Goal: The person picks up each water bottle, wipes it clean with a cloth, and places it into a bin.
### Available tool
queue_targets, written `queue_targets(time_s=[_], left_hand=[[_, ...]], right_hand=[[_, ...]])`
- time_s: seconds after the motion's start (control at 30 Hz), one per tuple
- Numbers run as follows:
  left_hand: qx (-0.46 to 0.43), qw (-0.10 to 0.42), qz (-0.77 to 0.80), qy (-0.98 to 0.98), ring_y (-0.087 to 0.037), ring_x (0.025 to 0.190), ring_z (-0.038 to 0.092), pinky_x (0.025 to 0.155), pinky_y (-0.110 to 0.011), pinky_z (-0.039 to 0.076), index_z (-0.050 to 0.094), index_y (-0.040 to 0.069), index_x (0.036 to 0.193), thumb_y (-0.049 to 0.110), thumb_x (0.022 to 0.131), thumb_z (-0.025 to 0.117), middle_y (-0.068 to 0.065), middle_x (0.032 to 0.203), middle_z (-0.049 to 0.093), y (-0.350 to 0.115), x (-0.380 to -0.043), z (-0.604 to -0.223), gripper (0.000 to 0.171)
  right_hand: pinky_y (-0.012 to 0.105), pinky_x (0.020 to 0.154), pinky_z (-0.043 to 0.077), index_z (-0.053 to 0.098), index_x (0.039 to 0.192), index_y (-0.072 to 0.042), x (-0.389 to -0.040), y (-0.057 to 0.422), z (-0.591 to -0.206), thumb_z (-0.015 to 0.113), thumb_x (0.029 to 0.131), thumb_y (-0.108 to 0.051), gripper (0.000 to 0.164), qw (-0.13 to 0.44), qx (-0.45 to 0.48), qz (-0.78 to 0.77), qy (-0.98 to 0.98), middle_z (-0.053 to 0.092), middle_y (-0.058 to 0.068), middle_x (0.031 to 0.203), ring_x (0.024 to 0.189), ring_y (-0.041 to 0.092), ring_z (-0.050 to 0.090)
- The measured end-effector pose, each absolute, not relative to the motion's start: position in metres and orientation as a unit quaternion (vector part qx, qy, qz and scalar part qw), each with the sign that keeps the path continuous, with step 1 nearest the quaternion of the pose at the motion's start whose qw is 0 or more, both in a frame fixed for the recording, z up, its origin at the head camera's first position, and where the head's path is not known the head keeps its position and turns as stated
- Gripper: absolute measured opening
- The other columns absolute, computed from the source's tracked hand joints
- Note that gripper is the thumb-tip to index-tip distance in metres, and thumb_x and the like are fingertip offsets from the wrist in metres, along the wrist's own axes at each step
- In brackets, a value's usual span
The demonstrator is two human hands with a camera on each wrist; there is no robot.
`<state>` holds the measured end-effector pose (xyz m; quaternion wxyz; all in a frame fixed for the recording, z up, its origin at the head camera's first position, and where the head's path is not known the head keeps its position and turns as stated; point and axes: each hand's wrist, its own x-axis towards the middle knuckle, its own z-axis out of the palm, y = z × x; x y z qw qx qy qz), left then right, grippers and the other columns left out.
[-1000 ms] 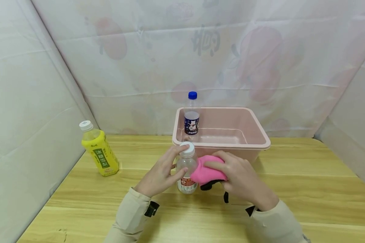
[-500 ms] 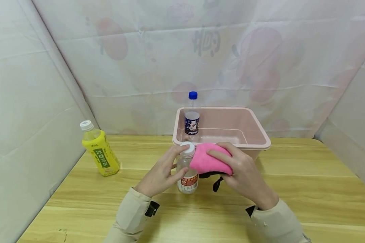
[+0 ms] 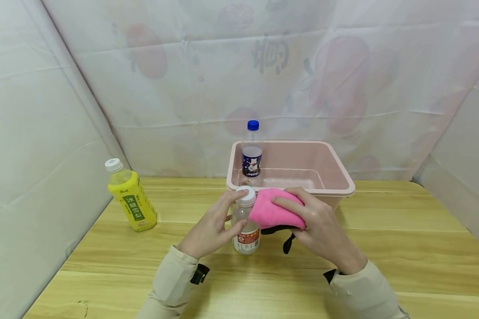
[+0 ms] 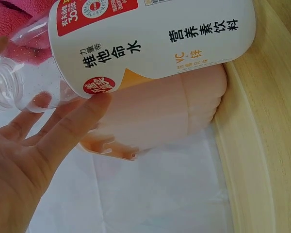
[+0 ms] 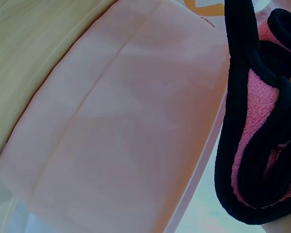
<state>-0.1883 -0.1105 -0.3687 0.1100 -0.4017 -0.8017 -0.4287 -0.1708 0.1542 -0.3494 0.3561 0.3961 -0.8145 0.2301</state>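
Observation:
In the head view, a clear bottle (image 3: 247,239) with a white cap and a red-and-white label stands upright on the table in front of the pink basin. My left hand (image 3: 211,230) holds it near the top, index finger on the cap and thumb at its side. Large dark lettering covers the bottle's white label (image 4: 160,43) in the left wrist view. My right hand (image 3: 319,226) grips a folded pink towel (image 3: 277,210) against the bottle's upper right side. Black trim and folded layers of the towel (image 5: 262,97) show in the right wrist view.
Behind the hands sits the pink basin (image 3: 303,192), with a blue-capped Pepsi bottle (image 3: 252,161) upright at its left end. A yellow-labelled bottle (image 3: 131,201) stands at the left of the wooden table (image 3: 403,248). White curtains (image 3: 191,88) enclose the back and sides.
My right hand has raised the towel along the bottle, from its middle to just below the cap, then held nearly still. My left hand and the bottle have stayed in place.

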Motion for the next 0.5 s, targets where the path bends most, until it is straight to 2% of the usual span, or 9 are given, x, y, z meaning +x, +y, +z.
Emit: queue_targets(time_s=[0.17, 0.27, 0.5], left_hand=[[-0.406, 0.115, -0.425, -0.801, -0.034, 0.131, 0.05, 0.089, -0.042, 0.059, 0.037, 0.005, 0.149, 0.001, 0.093, 0.07, -0.019, 0.143, 0.047, -0.111, -0.189, -0.369, 0.065], [-0.407, 0.124, -0.418, -0.803, -0.034, 0.13, 0.051, 0.088, -0.04, 0.06, 0.038, 0.004, 0.148, 0.001, 0.092, 0.072, -0.019, 0.143, 0.048, -0.11, -0.189, -0.369, 0.066], [-0.397, 0.129, -0.419, -0.806, -0.034, 0.126, 0.055, 0.083, -0.034, 0.061, 0.041, 0.002, 0.147, 0.002, 0.091, 0.075, -0.018, 0.141, 0.051, -0.112, -0.189, -0.368, 0.065]], right_hand=[[0.041, 0.059, 0.056, 0.075, 0.115, -0.01, -0.171, 0.157, -0.349, 0.06, 0.055, 0.017, 0.068, 0.352, 0.392, 0.215, -0.822, 0.065, 0.012, 0.113, 0.086, 0.027, 0.065], [0.039, 0.056, 0.054, 0.075, 0.116, -0.012, -0.171, 0.16, -0.348, 0.065, 0.056, 0.014, 0.066, 0.34, 0.385, 0.197, -0.835, 0.066, 0.011, 0.113, 0.083, 0.026, 0.065], [0.04, 0.058, 0.056, 0.073, 0.118, -0.016, -0.171, 0.169, -0.349, 0.074, 0.059, 0.01, 0.065, 0.296, 0.374, 0.172, -0.862, 0.067, 0.007, 0.112, 0.084, 0.026, 0.066]])
